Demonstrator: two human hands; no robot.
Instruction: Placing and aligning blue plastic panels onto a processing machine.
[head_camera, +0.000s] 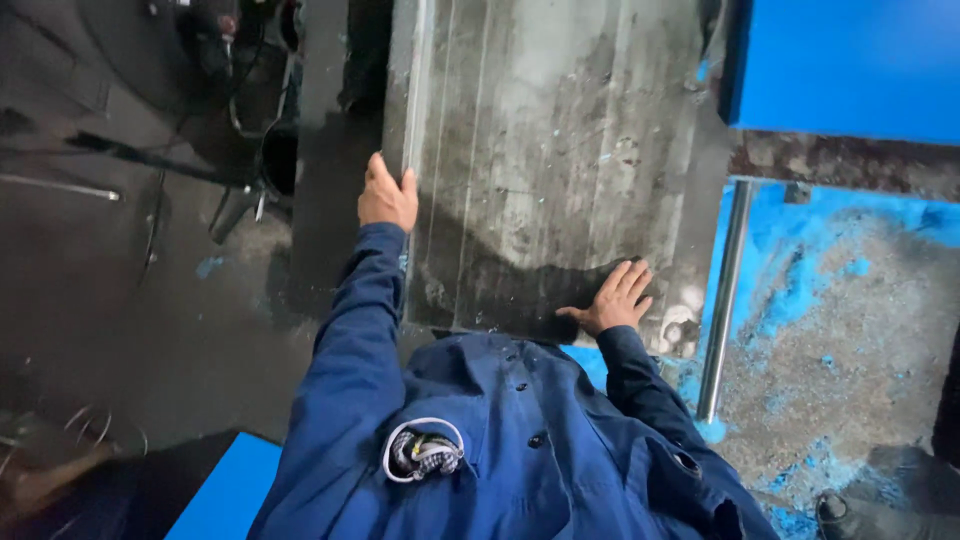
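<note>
Two hands rest on one large grey metal plate (560, 150) that fills the middle of the head view. The plate is scuffed and stained, with several long parallel lines running from near to far across its face; one thinner strip runs along its left edge.

Left hand (387, 195): fingers curled over the plate's left edge, thumb on the outer side, so that it is clamped on that edge. Right hand (612, 298): laid flat, palm down, fingers spread apart, on the plate's near right part, pressing on it and not closed around anything. The two hands are well apart, one at each side of the plate.

Both arms wear the sleeves of one dark blue work jacket (520, 450) with dark buttons. One breast pocket holds a bundle (424, 452) of white-edged fabric, perhaps a rolled glove; its kind cannot be told.

One bright steel rod (723, 300) runs near to far just right of the plate. Right of the rod lies a worn surface (850, 330) of chipped blue paint over grey. One blue panel (850, 65) fills the far right corner, and one blue corner piece (225, 490) shows at near left. The dark floor (120, 300) at left carries cables and dark machine parts, too dim to count. One dark shoe (860, 515) shows at near right.
</note>
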